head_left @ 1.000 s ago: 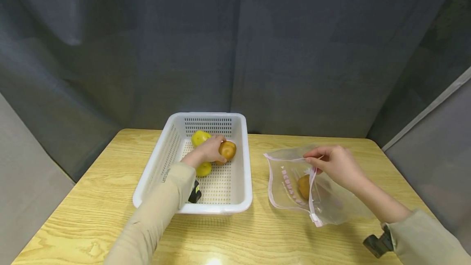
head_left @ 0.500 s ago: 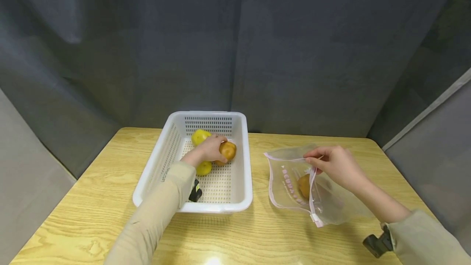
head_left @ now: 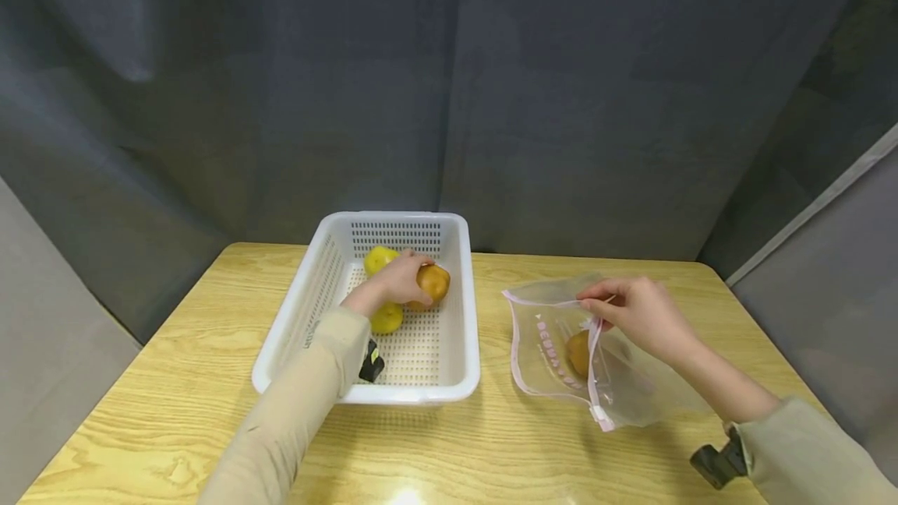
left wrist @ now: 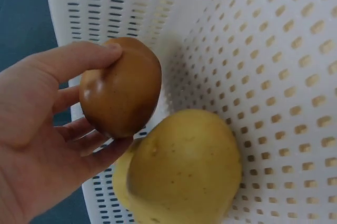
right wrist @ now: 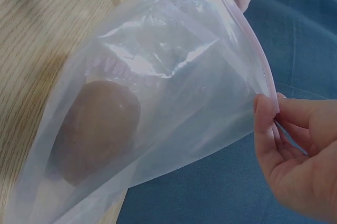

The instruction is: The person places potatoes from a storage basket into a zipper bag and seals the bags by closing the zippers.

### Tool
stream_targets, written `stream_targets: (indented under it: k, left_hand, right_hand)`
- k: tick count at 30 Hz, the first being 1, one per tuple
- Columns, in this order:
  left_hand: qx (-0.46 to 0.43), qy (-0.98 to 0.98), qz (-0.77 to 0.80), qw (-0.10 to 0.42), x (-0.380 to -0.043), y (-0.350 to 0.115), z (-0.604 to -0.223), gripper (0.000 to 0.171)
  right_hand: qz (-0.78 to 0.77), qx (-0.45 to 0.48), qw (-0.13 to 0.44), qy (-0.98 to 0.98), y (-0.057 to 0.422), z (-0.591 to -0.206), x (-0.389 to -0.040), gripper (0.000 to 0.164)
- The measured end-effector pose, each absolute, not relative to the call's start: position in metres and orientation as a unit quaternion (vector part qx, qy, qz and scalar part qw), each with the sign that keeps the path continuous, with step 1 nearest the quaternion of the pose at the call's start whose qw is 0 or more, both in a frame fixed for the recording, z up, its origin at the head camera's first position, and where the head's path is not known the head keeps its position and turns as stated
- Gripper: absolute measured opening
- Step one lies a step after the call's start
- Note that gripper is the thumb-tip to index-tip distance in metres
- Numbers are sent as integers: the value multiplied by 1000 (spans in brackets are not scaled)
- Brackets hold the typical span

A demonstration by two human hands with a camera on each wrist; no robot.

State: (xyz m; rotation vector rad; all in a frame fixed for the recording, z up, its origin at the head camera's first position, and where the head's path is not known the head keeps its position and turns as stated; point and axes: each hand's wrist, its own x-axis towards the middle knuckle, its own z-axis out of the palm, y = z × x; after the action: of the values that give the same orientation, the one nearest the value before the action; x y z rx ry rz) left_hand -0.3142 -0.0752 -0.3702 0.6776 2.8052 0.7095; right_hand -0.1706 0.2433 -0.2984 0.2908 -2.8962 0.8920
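Observation:
My left hand (head_left: 401, 280) reaches into a white slotted plastic basket (head_left: 454, 393). Its thumb and fingers grip a shiny brown potato-like piece of produce (left wrist: 122, 90). Close to that hand in the basket lie yellow potato-like pieces (left wrist: 184, 169), one nearer the back (head_left: 380, 259) and another (head_left: 387, 319) below the wrist. To the right, my right hand (head_left: 641, 318) pinches the pink-edged mouth of a clear zip bag (right wrist: 174, 103) between thumb and fingers, holding that edge up. Inside the bag rests another brown piece (right wrist: 102, 129), seen blurred through the plastic.
Both lie on a light wooden table (head_left: 435, 458). Dark grey curtain (head_left: 351, 100) hangs behind its back edge, and a lighter grey panel (head_left: 828, 294) stands on the right. The bag's white slider (head_left: 602, 416) sits at its near corner.
The view has shifted very slightly. My left hand keeps its grip on the brown piece in the basket, and my right hand stays on the zip bag's edge.

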Motion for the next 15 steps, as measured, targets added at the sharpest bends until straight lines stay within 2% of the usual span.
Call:
stream_targets:
  k: [15]
  left_hand:
    - [231,927,289,63,-316,-79,-355,70]
  right_hand:
    - [293,98,52,-950,246,-299,-169,20]
